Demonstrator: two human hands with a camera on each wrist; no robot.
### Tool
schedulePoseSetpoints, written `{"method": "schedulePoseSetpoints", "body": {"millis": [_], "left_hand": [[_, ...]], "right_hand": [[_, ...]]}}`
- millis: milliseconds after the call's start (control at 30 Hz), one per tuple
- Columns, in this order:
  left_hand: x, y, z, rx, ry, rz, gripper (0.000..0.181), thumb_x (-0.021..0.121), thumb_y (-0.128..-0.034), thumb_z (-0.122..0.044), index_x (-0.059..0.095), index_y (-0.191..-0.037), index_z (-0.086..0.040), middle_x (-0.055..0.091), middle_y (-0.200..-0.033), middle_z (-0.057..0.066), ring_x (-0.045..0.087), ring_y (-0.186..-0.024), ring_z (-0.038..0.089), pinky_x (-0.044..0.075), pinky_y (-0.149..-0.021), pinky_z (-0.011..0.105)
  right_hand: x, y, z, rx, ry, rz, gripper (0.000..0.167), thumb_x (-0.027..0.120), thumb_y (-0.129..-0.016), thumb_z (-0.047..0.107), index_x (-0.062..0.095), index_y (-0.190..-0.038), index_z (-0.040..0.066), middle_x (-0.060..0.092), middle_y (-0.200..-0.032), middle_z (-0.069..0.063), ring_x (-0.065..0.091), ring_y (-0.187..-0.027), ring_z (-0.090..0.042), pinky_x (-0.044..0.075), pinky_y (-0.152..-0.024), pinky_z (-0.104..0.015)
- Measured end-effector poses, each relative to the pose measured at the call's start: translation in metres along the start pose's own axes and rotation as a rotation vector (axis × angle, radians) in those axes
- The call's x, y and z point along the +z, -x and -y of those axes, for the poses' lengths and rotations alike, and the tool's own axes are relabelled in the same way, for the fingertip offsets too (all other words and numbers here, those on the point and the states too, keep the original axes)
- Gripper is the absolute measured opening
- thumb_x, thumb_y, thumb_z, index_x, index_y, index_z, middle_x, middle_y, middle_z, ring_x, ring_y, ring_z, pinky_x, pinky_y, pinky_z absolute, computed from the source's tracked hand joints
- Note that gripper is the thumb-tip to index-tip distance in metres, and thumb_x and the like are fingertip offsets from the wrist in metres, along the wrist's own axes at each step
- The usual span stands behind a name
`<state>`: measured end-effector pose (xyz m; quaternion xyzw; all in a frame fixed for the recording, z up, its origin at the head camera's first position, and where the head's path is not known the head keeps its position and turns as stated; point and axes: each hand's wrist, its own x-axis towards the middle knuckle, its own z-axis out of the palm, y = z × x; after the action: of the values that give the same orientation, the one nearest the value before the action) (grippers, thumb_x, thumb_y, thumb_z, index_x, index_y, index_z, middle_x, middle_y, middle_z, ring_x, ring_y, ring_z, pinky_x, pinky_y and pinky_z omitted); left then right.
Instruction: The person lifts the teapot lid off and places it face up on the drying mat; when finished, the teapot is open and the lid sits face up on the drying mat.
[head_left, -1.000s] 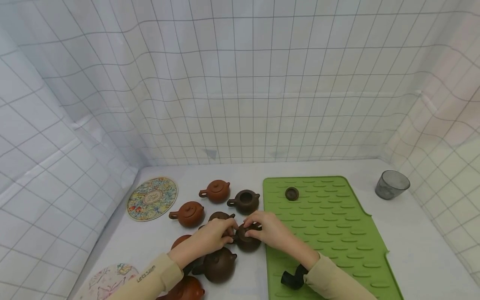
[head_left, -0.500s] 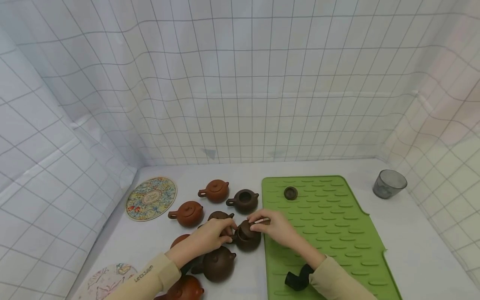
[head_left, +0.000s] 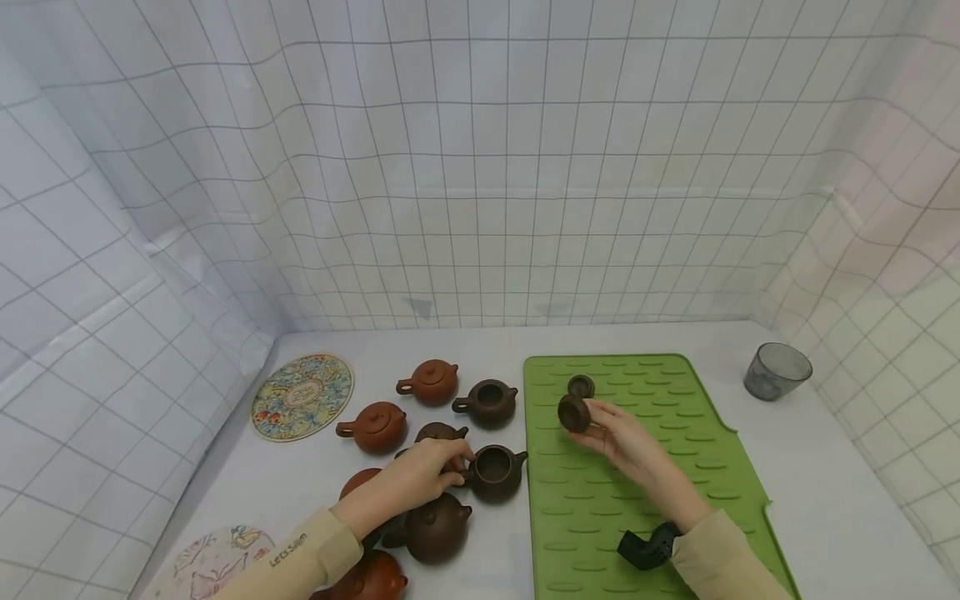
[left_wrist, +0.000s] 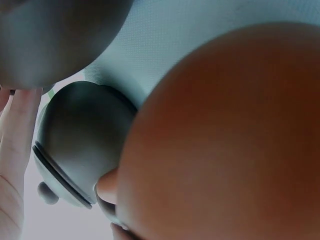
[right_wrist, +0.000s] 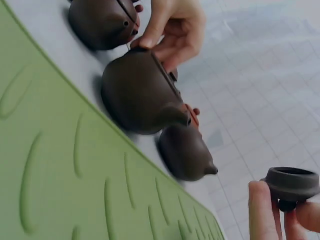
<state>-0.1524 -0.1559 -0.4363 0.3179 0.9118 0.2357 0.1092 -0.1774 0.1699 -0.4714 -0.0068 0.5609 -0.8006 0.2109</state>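
Note:
A dark brown teapot [head_left: 493, 475] stands uncovered, its round opening showing, and my left hand [head_left: 429, 475] pinches its handle. In the right wrist view the same teapot [right_wrist: 140, 92] has the left hand's fingers at its handle. My right hand [head_left: 630, 446] holds a dark lid [head_left: 573, 413] above the green mat [head_left: 570, 533], underside turned up toward the head view. The right wrist view shows fingertips around the lid [right_wrist: 292, 184], its knob pointing down. Just behind it a second dark lid [head_left: 581, 387] lies on the mat. Another uncovered dark teapot [head_left: 491, 403] stands behind the first.
Several reddish and dark teapots, among them a reddish one [head_left: 377, 427] and a dark one [head_left: 437, 528], stand around the left forearm. A patterned disc [head_left: 303, 397] lies at left, a grey glass [head_left: 777, 371] at far right. A black curved piece [head_left: 647, 547] lies near the right sleeve.
The right hand has lifted the lid off the teapot and carried it right, over the mat, turning it over. The left hand has stayed at the handle.

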Motion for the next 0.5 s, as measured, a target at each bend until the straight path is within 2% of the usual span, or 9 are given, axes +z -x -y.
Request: {"method": "schedulePoseSetpoints", "body": {"millis": [133,267,333,400,500], "left_hand": [[0.000,0.000,0.001,0.013,-0.003,0.000,0.024,0.073,-0.0862,-0.002,0.067,-0.108,-0.008,0.072,-0.090,0.004,0.068,-0.083,0.013,0.053,-0.068,0.023],[0.000,0.000,0.002,0.021,-0.010,-0.004,0.023,0.073,-0.0863,-0.003,0.067,-0.108,-0.009,0.072,-0.090,0.003,0.068,-0.083,0.012,0.053,-0.069,0.022],[0.001,-0.001,0.002,0.020,-0.009,-0.005,0.023,0.073,-0.0864,-0.003,0.067,-0.108,-0.009,0.072,-0.090,0.002,0.068,-0.084,0.012,0.053,-0.069,0.021],[0.001,-0.001,0.001,0.019,-0.006,-0.005,0.023,0.073,-0.0865,-0.003,0.067,-0.108,-0.010,0.072,-0.090,0.002,0.068,-0.084,0.012,0.053,-0.069,0.021],[0.001,-0.001,0.002,0.020,-0.007,-0.006,0.023,0.073,-0.0864,-0.003,0.067,-0.108,-0.009,0.072,-0.090,0.002,0.068,-0.084,0.013,0.053,-0.069,0.022]], "right_hand": [[-0.015,0.003,0.001,0.007,-0.026,-0.030,0.029,0.045,-0.106,0.015,0.046,-0.133,0.004,0.066,-0.108,0.002,0.068,-0.098,-0.010,0.054,-0.094,-0.026],[-0.023,0.004,0.001,0.017,0.041,-0.078,0.047,0.043,-0.107,0.024,0.036,-0.144,-0.004,0.064,-0.110,0.002,0.067,-0.099,-0.008,0.053,-0.096,-0.025],[-0.025,0.004,0.001,0.028,0.107,-0.104,0.057,0.043,-0.107,0.030,0.031,-0.148,-0.007,0.062,-0.116,-0.002,0.066,-0.099,-0.007,0.052,-0.096,-0.025],[-0.026,0.004,0.000,0.043,0.180,-0.137,0.064,0.046,-0.106,0.034,0.028,-0.149,-0.008,0.058,-0.126,-0.011,0.065,-0.099,-0.006,0.052,-0.095,-0.024],[-0.026,0.004,-0.003,0.059,0.329,-0.168,0.065,0.048,-0.105,0.033,0.028,-0.149,-0.010,0.044,-0.142,-0.026,0.062,-0.108,-0.013,0.052,-0.097,-0.025]]}}
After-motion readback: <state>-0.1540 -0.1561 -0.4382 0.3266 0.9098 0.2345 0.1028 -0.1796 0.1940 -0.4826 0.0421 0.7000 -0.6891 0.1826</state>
